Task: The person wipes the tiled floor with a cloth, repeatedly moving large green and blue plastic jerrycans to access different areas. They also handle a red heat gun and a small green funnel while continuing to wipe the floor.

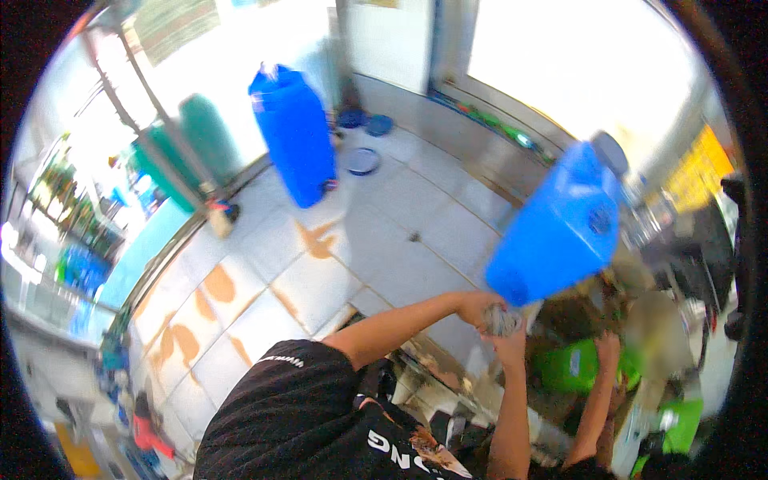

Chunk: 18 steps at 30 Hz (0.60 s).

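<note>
My left hand point(479, 308) and my right hand point(509, 345) are close together in front of me. Between them they hold a small grey crumpled bundle point(503, 320), whose material is too blurred to make out. Just beyond my hands is a blue plastic jerrycan point(552, 228) with a dark cap, seeming tilted in this bent view. Whether my fingers touch its lower end I cannot tell. To the right of my hands, another person's hand point(609, 345) reaches over a bright green container point(567, 367).
A tall blue plastic drum point(294, 138) stands on the stained tile floor point(396, 210). Round blue lids point(379, 125) and a ring-like lid point(363, 161) lie behind it. At right are a clear plastic bottle point(651, 219) and a yellow object point(702, 162). A glazed opening point(90, 228) borders the left.
</note>
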{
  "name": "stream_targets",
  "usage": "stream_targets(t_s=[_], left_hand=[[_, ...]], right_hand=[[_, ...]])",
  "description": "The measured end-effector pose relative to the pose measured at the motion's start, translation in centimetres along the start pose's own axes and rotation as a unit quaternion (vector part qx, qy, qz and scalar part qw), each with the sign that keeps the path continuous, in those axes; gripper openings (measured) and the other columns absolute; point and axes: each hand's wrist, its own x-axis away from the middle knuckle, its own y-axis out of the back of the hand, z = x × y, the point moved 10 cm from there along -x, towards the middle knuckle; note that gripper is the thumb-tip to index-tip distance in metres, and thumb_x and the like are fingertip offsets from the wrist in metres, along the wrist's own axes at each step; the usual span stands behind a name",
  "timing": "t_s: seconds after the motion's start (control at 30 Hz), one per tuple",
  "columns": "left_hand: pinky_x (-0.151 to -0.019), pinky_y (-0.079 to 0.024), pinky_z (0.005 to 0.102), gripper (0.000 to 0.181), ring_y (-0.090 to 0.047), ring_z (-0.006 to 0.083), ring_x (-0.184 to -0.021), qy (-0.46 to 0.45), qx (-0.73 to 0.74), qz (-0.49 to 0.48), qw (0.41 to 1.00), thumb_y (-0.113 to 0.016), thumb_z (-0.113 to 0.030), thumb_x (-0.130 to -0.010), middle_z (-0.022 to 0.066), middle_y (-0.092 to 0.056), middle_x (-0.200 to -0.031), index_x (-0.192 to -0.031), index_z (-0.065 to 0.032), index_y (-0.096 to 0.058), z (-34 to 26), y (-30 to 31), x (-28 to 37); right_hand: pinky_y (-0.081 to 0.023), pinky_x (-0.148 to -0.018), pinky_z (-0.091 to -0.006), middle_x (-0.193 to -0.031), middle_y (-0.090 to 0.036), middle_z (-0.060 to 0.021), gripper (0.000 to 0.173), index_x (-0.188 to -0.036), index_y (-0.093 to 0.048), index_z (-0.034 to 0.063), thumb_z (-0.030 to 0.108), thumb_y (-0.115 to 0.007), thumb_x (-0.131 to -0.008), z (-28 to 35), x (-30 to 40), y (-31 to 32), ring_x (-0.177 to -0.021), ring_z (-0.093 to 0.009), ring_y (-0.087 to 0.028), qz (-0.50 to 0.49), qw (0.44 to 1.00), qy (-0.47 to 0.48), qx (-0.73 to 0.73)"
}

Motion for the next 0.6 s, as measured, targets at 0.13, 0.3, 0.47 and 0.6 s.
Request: stream_targets(t_s=[0.13,0.3,0.47,0.6], left_hand=[[-0.090,-0.053,0.0356,0.065,-0.062,0.0184,-0.111,0.219,0.423,-0.231,0.848,-0.081,-0.032,-0.086,0.0085,-0.065,-0.119,-0.139,-0.0088,-0.050,2.4,5.2,18.1],[-0.092,-0.052,0.0327,0.054,-0.060,0.0164,-0.111,0.106,0.553,-0.591,0.577,-0.069,-0.024,-0.099,0.0075,-0.061,-0.123,-0.143,-0.0042,-0.046,-0.3,4.5,35.0],[-0.086,-0.052,0.0308,0.039,-0.060,0.0117,-0.099,0.188,0.254,-0.724,0.613,-0.075,-0.017,-0.094,0.0052,-0.065,-0.107,-0.127,-0.0035,-0.059,-8.7,3.7,51.9],[-0.073,-0.051,0.0325,0.030,-0.064,0.0162,-0.081,0.452,0.059,-0.568,0.685,-0.078,-0.022,-0.090,0.0107,-0.068,-0.088,-0.111,-0.0027,-0.069,-16.8,0.4,64.2]], right_hand=[[-0.057,-0.059,-0.0339,-0.130,-0.059,-0.0095,0.093,-0.157,-0.013,0.0218,0.018,-0.077,-0.090,4.6,-1.1,-9.8,-0.092,-0.023,-0.067,0.125,0.926,-0.163,-0.318],[-0.055,-0.082,-0.0443,-0.128,-0.063,-0.0149,0.066,-0.155,-0.033,0.0119,0.047,-0.055,-0.104,15.1,0.8,-23.3,-0.101,-0.030,-0.068,0.358,0.934,0.000,0.007],[-0.051,-0.093,-0.0442,-0.112,-0.070,-0.0233,0.032,-0.119,-0.063,0.0023,0.030,-0.051,-0.107,29.1,4.3,-28.2,-0.105,-0.038,-0.067,0.181,0.934,0.308,0.021],[-0.051,-0.083,-0.0370,-0.100,-0.069,-0.0171,0.026,-0.108,-0.065,0.0022,0.025,-0.052,-0.107,34.8,7.1,-32.3,-0.091,-0.025,-0.066,0.299,0.929,0.180,-0.119]])
